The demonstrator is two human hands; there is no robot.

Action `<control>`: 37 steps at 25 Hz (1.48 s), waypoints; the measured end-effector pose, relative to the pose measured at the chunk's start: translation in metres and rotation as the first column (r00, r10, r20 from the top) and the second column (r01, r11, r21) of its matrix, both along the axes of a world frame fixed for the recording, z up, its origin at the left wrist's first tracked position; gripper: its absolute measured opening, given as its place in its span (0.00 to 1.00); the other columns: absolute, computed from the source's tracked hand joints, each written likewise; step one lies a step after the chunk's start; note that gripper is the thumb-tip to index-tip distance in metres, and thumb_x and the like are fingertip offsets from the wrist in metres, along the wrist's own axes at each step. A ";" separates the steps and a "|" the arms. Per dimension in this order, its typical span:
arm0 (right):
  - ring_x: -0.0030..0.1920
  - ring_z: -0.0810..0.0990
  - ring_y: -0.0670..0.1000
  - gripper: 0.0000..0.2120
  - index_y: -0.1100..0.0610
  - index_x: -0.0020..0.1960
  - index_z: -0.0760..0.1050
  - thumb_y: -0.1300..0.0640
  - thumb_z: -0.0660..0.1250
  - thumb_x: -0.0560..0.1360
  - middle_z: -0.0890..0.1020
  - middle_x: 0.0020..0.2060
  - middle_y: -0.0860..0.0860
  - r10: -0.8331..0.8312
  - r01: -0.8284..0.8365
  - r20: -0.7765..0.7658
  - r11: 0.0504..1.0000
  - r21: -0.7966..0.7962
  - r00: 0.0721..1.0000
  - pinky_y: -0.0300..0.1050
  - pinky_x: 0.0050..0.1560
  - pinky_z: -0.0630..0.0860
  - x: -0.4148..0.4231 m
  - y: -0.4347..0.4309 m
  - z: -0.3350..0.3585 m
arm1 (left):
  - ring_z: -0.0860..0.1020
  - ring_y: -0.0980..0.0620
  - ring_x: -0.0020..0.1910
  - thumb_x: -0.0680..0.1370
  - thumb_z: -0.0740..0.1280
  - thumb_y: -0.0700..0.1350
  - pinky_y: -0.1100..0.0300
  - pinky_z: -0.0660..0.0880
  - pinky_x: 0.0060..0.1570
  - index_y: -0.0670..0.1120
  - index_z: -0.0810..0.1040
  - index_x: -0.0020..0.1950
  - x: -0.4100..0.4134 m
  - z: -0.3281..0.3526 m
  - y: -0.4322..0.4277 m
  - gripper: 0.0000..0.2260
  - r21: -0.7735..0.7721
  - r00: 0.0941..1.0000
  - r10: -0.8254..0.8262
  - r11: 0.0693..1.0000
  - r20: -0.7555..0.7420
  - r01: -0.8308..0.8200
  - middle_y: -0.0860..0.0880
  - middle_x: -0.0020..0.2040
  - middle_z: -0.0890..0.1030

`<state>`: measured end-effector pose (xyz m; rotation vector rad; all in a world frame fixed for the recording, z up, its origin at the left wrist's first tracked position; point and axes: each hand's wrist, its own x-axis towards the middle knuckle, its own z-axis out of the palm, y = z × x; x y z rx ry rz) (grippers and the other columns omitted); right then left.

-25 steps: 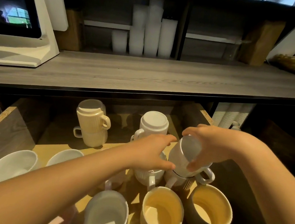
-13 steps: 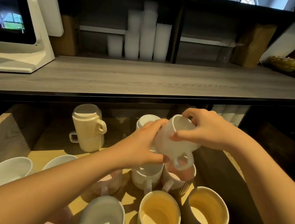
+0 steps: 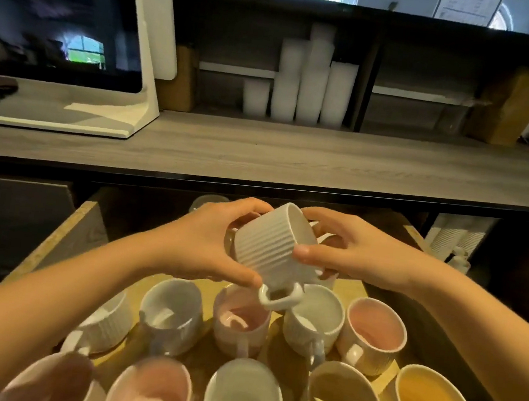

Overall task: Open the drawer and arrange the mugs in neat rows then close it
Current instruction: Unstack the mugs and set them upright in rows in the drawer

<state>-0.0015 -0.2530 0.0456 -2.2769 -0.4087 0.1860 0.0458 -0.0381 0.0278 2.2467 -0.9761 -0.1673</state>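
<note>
Fingertips (image 3: 246, 279) of my left hand (image 3: 199, 242) and the thumb of my right hand (image 3: 359, 254) close round the ribbed wall of a white mug (image 3: 272, 250), held tilted above the open drawer (image 3: 64, 237) with its handle hanging down toward the pink mug (image 3: 241, 319). Glazed, stiff and breakable, it probably feels fairly heavy and a little slick, so I judge the ribbed sides the surest hold. Other mugs stand below in two loose rows.
</note>
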 end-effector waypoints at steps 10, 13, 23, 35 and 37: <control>0.46 0.75 0.42 0.30 0.52 0.63 0.70 0.44 0.74 0.65 0.75 0.49 0.43 0.129 -0.104 0.300 0.990 -0.099 0.945 0.34 0.44 0.75 0.069 0.124 0.002 | 0.70 0.62 0.63 0.65 0.77 0.50 0.61 0.70 0.60 0.62 0.63 0.67 0.025 0.005 0.115 0.35 0.081 0.978 0.207 0.974 0.039 -0.209 0.61 0.64 0.72; 0.45 0.77 0.46 0.29 0.53 0.57 0.73 0.41 0.75 0.62 0.78 0.46 0.47 0.097 -0.056 0.303 0.989 -0.139 0.948 0.42 0.42 0.79 0.088 0.159 -0.018 | 0.68 0.57 0.65 0.67 0.75 0.51 0.58 0.68 0.63 0.58 0.61 0.70 0.035 0.000 0.133 0.35 0.162 0.948 0.289 0.937 0.131 -0.308 0.58 0.66 0.71; 0.44 0.76 0.47 0.28 0.54 0.56 0.74 0.42 0.75 0.62 0.76 0.43 0.48 -0.020 0.091 0.286 0.967 -0.237 0.958 0.37 0.35 0.73 0.131 0.225 -0.074 | 0.56 0.52 0.75 0.75 0.67 0.52 0.52 0.48 0.73 0.52 0.51 0.76 0.060 -0.055 0.157 0.35 0.428 0.830 0.406 0.718 0.382 -0.549 0.51 0.76 0.60; 0.42 0.77 0.49 0.26 0.58 0.56 0.73 0.43 0.74 0.65 0.76 0.41 0.51 0.005 0.028 0.086 0.925 -0.378 0.996 0.43 0.42 0.78 0.153 0.247 -0.102 | 0.49 0.49 0.77 0.76 0.66 0.50 0.47 0.49 0.73 0.49 0.70 0.69 0.072 -0.077 0.161 0.22 0.583 0.824 0.312 0.591 0.473 -0.558 0.47 0.73 0.65; 0.42 0.77 0.49 0.27 0.58 0.57 0.73 0.43 0.73 0.66 0.77 0.43 0.52 0.021 0.015 0.088 0.918 -0.396 0.996 0.42 0.42 0.77 0.153 0.249 -0.106 | 0.49 0.49 0.77 0.76 0.66 0.50 0.47 0.50 0.73 0.49 0.70 0.68 0.071 -0.076 0.160 0.21 0.592 0.826 0.305 0.584 0.473 -0.555 0.46 0.73 0.66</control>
